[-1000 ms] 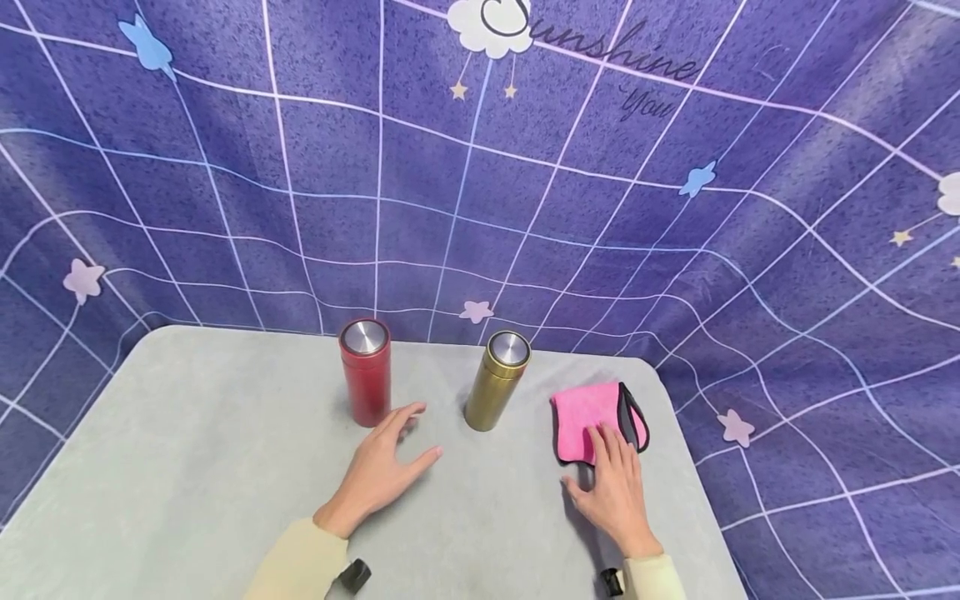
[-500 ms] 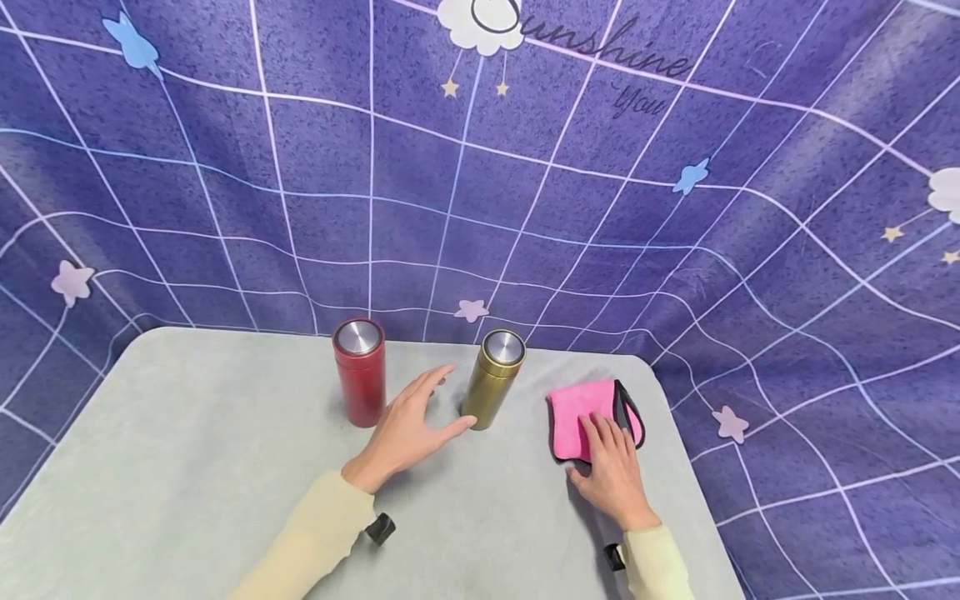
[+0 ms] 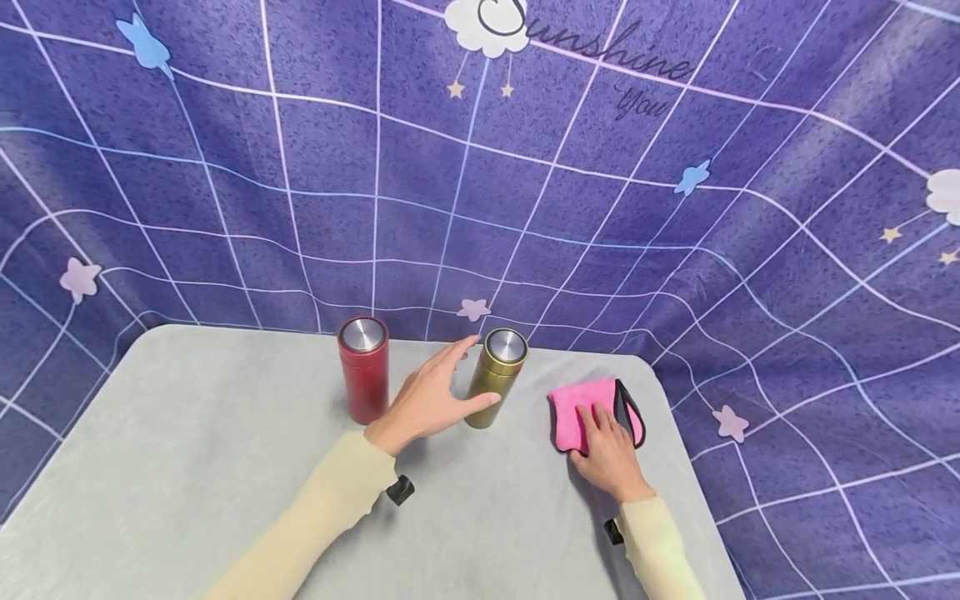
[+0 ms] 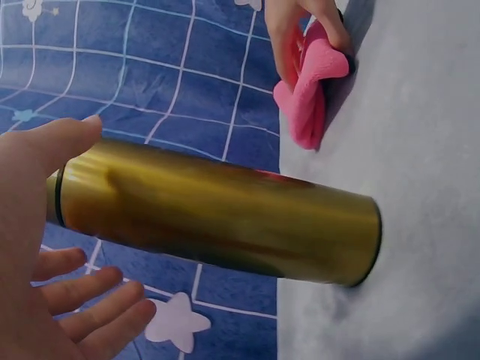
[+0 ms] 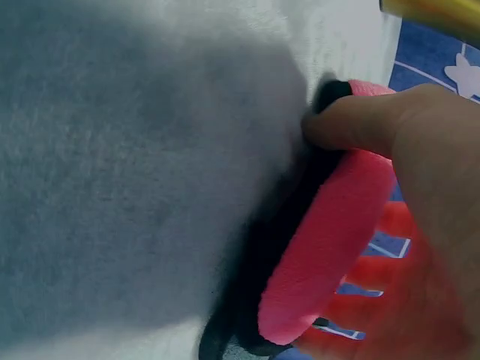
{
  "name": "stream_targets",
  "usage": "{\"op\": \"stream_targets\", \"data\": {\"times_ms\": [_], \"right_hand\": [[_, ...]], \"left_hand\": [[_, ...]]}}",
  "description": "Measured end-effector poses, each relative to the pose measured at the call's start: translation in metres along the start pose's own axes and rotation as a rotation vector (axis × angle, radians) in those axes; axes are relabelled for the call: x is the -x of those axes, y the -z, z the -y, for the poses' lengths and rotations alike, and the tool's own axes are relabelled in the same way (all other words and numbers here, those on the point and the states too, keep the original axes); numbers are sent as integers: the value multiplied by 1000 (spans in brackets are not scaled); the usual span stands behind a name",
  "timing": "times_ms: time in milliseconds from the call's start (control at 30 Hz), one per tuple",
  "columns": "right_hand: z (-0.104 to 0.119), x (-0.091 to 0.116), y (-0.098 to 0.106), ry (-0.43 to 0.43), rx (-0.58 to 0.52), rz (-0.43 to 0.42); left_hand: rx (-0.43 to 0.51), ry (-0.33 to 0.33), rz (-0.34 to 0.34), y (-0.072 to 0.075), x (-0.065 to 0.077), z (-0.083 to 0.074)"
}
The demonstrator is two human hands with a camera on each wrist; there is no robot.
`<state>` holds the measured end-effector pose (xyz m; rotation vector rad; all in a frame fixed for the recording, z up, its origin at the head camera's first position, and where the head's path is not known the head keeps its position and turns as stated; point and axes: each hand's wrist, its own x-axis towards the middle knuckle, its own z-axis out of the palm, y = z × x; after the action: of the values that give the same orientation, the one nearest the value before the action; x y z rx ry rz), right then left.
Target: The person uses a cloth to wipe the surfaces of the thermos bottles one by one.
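An upright gold thermos bottle (image 3: 491, 379) with a steel-topped lid stands on the table. My left hand (image 3: 429, 400) is at its left side, thumb in front and fingers apart behind. In the left wrist view the left hand's fingers (image 4: 97, 315) are spread, with a gap to the gold bottle (image 4: 225, 210). At the right, my right hand (image 3: 611, 458) pinches the near edge of a folded pink towel (image 3: 581, 417) with black trim. The right wrist view has the thumb (image 5: 352, 124) on the towel's black edge (image 5: 300, 195), the fingers on its far side.
A red thermos bottle (image 3: 365, 375) stands upright left of the gold one, close to my left hand. The light grey table (image 3: 187, 467) ends at a purple curtain (image 3: 420, 217) with a grid and stars, behind and to the right.
My left hand has moved right and away from me, from beside the red bottle to the gold one. My right hand has shifted slightly forward and its thumb has come to the towel's edge.
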<state>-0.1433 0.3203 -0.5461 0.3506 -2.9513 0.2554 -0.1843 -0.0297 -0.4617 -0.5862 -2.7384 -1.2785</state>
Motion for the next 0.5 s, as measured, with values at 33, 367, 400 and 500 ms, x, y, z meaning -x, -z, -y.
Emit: {"op": "stream_targets", "data": {"times_ms": [33, 367, 400, 500], "right_hand": [[0, -1, 0, -2, 7, 3], [-14, -7, -8, 26, 14, -113], [-15, -7, -10, 25, 2, -132], [-16, -6, -15, 10, -32, -163]], "left_hand": [[-5, -4, 6, 1, -2, -2], [-47, -43, 24, 8, -16, -15], [-48, -48, 24, 8, -16, -16], [-59, -60, 29, 8, -19, -18]]}}
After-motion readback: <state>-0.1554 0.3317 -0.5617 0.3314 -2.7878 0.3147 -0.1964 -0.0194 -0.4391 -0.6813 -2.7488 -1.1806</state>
